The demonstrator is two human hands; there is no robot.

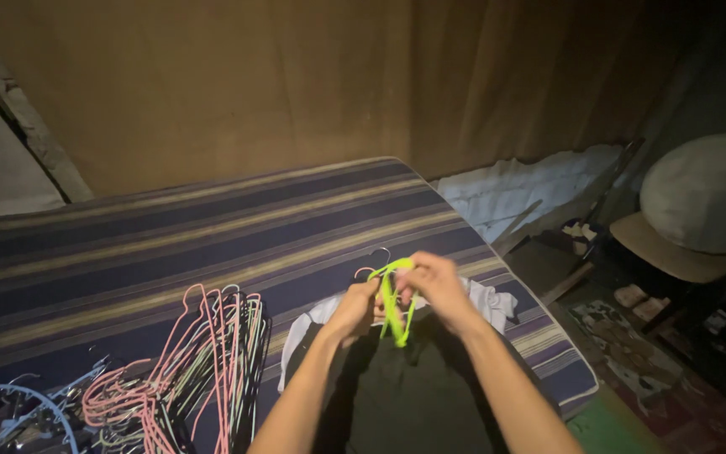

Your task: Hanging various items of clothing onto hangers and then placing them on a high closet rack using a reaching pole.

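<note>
I see my left hand point(356, 304) and right hand point(432, 282) close together, both clamped on a green hanger point(394, 304) above dark and white clothes point(489, 301) on the striped bed point(212, 244); a pile of hangers point(203, 361) lies to the left

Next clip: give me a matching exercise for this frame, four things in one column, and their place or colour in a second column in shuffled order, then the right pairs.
Things
1. hanger in both hands
2. pile of hangers
3. dark garment
4. pale cushion

Place or colour
A. on a chair at far right
B. bright yellow-green, held between left hand and right hand
C. mostly pink, lying on the striped mattress at lower left
D. spread on the mattress below the hands

Pairs: 1-B, 2-C, 3-D, 4-A
</note>
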